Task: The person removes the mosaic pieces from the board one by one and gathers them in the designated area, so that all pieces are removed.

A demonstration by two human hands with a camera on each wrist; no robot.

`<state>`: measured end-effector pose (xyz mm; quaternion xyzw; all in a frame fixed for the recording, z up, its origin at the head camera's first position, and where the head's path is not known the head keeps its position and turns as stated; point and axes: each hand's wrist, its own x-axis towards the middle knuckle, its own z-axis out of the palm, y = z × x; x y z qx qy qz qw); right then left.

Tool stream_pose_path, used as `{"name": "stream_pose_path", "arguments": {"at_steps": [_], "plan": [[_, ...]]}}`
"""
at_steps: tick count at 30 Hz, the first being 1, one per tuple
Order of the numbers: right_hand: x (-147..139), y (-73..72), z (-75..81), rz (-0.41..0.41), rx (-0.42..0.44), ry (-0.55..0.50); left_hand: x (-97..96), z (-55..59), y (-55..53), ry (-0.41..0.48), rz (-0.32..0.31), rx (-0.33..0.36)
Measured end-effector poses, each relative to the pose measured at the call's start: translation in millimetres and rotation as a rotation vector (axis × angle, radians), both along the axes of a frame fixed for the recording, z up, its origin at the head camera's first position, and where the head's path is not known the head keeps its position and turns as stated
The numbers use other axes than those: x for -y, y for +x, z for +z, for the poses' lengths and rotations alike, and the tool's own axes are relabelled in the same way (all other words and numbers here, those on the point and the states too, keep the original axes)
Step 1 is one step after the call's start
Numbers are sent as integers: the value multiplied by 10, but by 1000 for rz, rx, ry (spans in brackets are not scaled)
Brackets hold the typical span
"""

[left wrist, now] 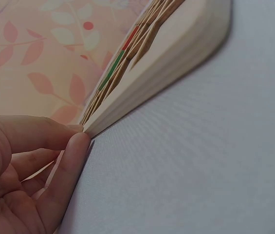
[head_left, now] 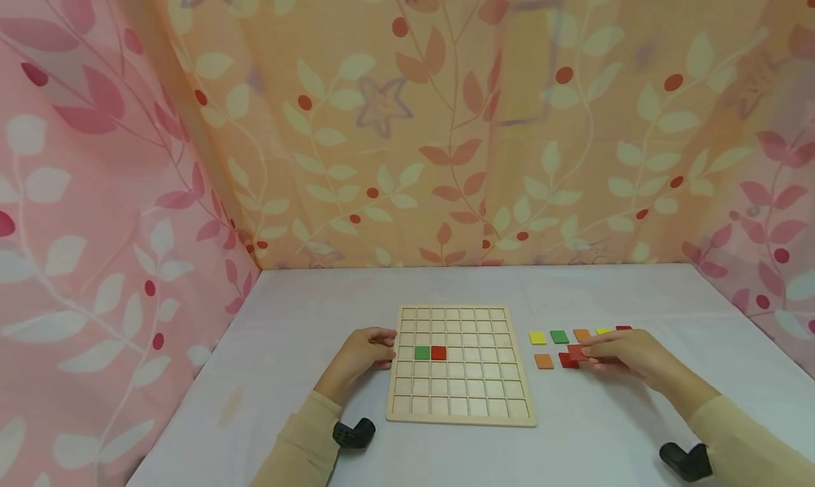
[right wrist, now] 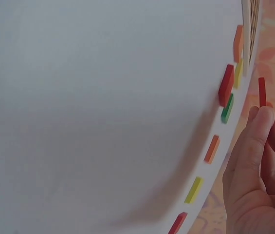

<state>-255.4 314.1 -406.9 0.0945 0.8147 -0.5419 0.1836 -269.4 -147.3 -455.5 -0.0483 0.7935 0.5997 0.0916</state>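
A pale wooden grid board (head_left: 465, 409) lies flat on the table, with a green tile (head_left: 422, 353) and a red tile (head_left: 438, 353) side by side in its cells. At the board's left edge, my left hand (head_left: 364, 356) pinches the rim between thumb and finger, as the left wrist view shows close up. My right hand (head_left: 630, 359) holds a red square tile (right wrist: 262, 91) by one end, between thumb and fingertips, above the loose tiles. Just below it lies another red tile (head_left: 565, 361), partly covered in the head view.
Right of the board, loose tiles lie in two rows: yellow (head_left: 538, 338), green (head_left: 559, 337), orange (head_left: 581, 335), yellow (head_left: 603, 330) and red (head_left: 624, 328) at the back, orange (head_left: 544, 362) nearer. Patterned curtains (head_left: 395, 154) surround the white table (head_left: 305, 296).
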Motion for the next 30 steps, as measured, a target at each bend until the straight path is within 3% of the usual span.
{"name": "stream_pose_path", "arguments": {"at_steps": [30], "plan": [[-216,-82,-74,-64,74,30,11,0,4,11,-9,-6]]}}
